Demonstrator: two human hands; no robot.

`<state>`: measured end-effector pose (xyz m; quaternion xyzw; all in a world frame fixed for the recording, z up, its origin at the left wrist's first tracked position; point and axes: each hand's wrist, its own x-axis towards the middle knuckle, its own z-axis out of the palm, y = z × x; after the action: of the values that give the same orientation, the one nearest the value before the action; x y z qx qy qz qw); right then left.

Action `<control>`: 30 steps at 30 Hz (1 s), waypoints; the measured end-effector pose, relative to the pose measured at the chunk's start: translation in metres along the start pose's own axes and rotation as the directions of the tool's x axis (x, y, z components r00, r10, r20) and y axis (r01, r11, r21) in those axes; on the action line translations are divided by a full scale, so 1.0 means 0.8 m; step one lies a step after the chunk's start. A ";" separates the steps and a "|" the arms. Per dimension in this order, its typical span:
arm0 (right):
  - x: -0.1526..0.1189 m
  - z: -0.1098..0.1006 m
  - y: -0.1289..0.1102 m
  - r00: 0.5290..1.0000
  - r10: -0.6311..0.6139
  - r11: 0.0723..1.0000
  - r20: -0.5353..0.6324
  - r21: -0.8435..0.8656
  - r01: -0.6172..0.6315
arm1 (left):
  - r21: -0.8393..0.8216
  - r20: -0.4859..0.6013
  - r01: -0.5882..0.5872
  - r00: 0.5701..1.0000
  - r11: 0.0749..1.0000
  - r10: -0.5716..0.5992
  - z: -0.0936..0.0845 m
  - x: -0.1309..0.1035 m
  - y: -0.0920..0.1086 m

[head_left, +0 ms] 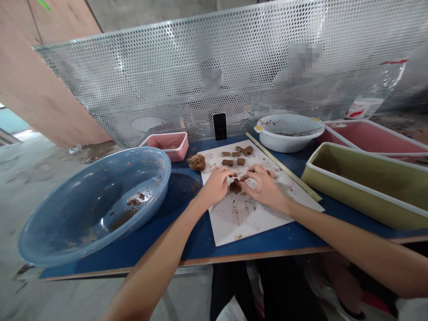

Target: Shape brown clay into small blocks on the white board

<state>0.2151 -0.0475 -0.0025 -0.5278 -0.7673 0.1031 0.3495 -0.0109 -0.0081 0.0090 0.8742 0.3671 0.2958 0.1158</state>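
Observation:
A small dark brown lump of clay (235, 186) lies on the white board (230, 227), between my two hands. My left hand (218, 183) is at its left, fingers bent toward the lump; whether they grip it is too small to tell. From the right, my right hand (262, 183) has its thumb and index finger together at the lump's edge. Several brown clay pieces (240, 162) lie beyond my hands on the board. A rough brown clump (196, 162) sits at the board's left edge.
Left stands a big blue basin (83, 200) with wet residue; behind it, a pink tray (170, 147). A wooden strip (284, 167), white basin (289, 138), green trough (364, 187) and red trough (377, 136) are on the right. A phone (220, 126) leans against the perforated metal screen (150, 80).

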 end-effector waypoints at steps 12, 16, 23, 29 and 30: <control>-0.001 -0.003 0.004 1.000 -0.006 0.999 0.030 0.035 0.005 | -0.007 0.018 0.070 0.997 0.998 -0.070 0.002 -0.009 0.013; 0.000 -0.006 0.003 0.999 -0.004 0.998 0.037 0.070 0.002 | 0.002 -0.035 0.040 0.999 0.999 -0.040 0.006 -0.008 0.008; 0.003 -0.010 0.002 0.997 0.014 0.995 0.080 0.098 -0.022 | -0.038 -0.031 0.045 0.998 0.998 -0.046 0.004 -0.003 0.018; 0.000 -0.011 0.001 0.997 0.032 0.997 0.075 0.068 -0.037 | 0.003 0.007 0.155 0.988 0.988 -0.155 0.004 -0.006 0.025; 0.000 -0.010 0.001 0.997 0.031 0.997 0.073 0.066 -0.036 | 0.015 0.007 0.168 0.986 0.986 -0.168 0.004 -0.007 0.024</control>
<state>0.2209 -0.0489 0.0033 -0.5246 -0.7663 0.1536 0.3376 -0.0007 -0.0258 0.0118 0.8422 0.4410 0.2789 0.1357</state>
